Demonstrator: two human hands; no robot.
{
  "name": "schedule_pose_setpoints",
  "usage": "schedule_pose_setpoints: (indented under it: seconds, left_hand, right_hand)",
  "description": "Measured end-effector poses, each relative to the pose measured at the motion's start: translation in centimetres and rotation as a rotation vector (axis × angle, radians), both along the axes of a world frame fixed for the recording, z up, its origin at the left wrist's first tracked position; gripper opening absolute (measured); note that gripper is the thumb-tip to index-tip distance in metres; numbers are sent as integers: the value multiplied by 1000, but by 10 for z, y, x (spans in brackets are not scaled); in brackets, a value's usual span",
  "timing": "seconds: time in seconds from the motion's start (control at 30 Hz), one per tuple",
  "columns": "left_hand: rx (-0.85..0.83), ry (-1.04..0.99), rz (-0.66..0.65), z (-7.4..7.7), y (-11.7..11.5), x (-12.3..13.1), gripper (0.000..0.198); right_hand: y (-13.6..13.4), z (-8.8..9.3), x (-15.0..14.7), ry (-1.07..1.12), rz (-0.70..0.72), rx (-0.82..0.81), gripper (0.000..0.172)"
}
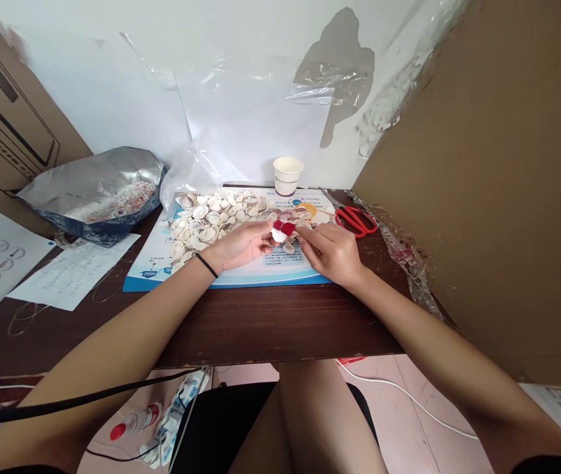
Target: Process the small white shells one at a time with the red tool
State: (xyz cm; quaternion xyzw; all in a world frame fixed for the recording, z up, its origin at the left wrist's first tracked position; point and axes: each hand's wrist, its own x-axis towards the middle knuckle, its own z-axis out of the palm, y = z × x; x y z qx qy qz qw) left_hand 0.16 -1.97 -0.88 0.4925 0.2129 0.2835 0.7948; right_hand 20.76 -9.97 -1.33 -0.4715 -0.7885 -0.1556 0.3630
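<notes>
Between the thumb and fingers of my left hand [247, 246] is a white shell [278, 236] with a dark red bow-shaped piece [284, 227] on its upper side. My right hand [330, 251] is close on the right, its thumb and fingertips pinched together near the red piece. Whatever those fingertips hold is too small to make out. Just behind and left of my hands, many loose pale shells [214, 217] are heaped on a printed blue-and-white sheet [280, 278]. An orange shell [307, 209] lies behind the right fingers.
A paper cup [288, 176] stands at the back by the wall. Red-handled scissors [357, 220] lie to the right, beside a cardboard panel [498, 197]. Leftward sit an opened bag of small beads [107, 197] and a paper slip [76, 273]. A power strip [176, 415] is below the table.
</notes>
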Motion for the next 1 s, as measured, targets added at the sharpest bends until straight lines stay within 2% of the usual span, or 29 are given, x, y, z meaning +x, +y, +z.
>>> schedule_pose_setpoints:
  seconds: [0.17,0.37,0.57,0.77,0.93,1.0]
  left_hand:
    - [63,29,-47,0,0,-1,28]
    - [92,22,-62,-2,1,-2,27]
    - [40,-4,-48,-2,1,-2,36]
    - [17,1,-12,-4,1,-1,24]
    - [3,-29,-9,-8,4,-2,26]
    - [-1,-39,-20,-8,4,-2,28]
  right_hand:
    - [4,-1,4,79,-105,35,33]
    - [2,1,4,64,53,12,32]
    - [4,-1,7,137,-102,-44,35]
    - [1,2,2,92,39,-68,33]
    - [3,0,5,128,-91,-73,32]
    - [3,0,7,149,-58,-50,33]
